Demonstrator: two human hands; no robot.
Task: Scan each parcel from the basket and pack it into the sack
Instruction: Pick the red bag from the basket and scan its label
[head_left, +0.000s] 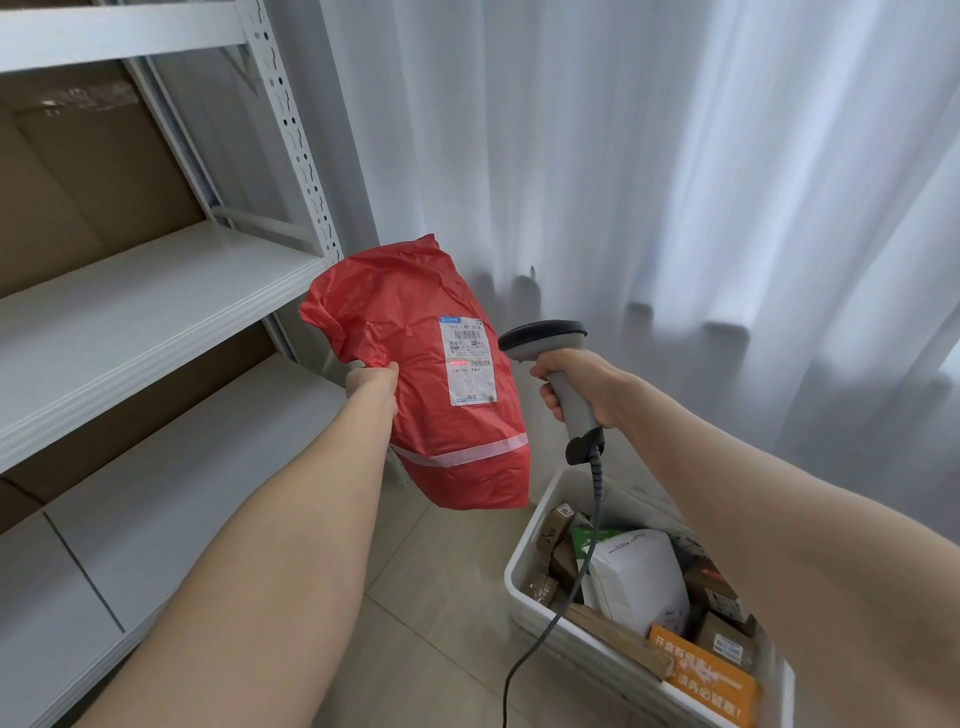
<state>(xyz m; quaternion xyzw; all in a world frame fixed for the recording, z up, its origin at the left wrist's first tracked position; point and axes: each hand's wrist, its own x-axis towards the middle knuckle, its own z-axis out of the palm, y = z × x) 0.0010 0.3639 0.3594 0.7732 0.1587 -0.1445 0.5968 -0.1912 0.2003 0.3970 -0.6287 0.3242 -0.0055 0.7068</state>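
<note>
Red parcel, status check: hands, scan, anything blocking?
Left hand grips red parcel by its edge, held up. Right hand grips scanner, aimed at label; red scan line on it. Nothing between them. Basket below holds more parcels; sack not in view.

Soft, bright daylight comes through the white curtain (675, 182) from one to three o'clock — shadows are faint, only grey folds. The red parcel (405, 312) carries a mild sheen; its label (467, 358) print is too soft to read. Toward ten o'clock the shelf upright (292, 130) bows — wide-lens bending.
</note>
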